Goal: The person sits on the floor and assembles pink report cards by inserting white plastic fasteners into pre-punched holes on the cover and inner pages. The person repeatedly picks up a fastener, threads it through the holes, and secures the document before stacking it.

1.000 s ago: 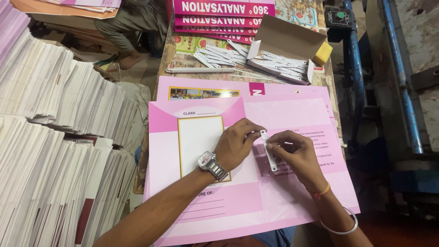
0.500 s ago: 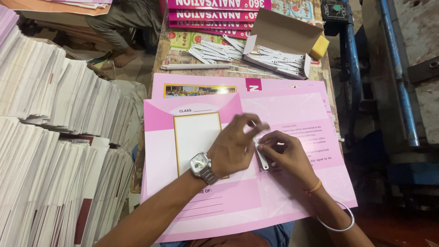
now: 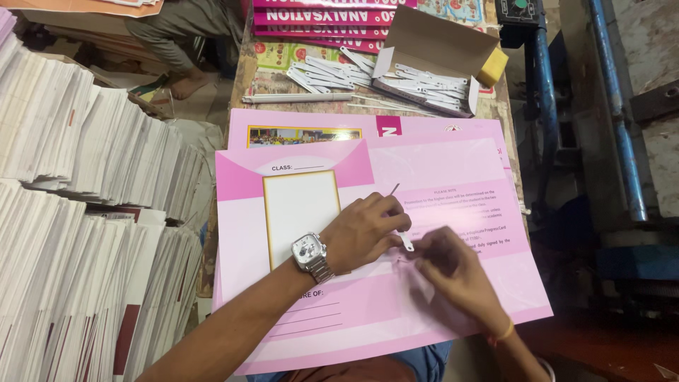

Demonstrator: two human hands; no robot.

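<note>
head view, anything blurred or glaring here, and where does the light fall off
Head view: the right hand is smeared by motion blur, the left hand and wristwatch stay sharp; the pink folder is evenly lit without glare; the lower right corner near the blue pipe sinks into shadow; the small white strip is slightly soft.

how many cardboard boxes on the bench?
1: an open box at the bench's far end, holding white strips; more strips lie loose left of it. Others may be out of view.
</note>
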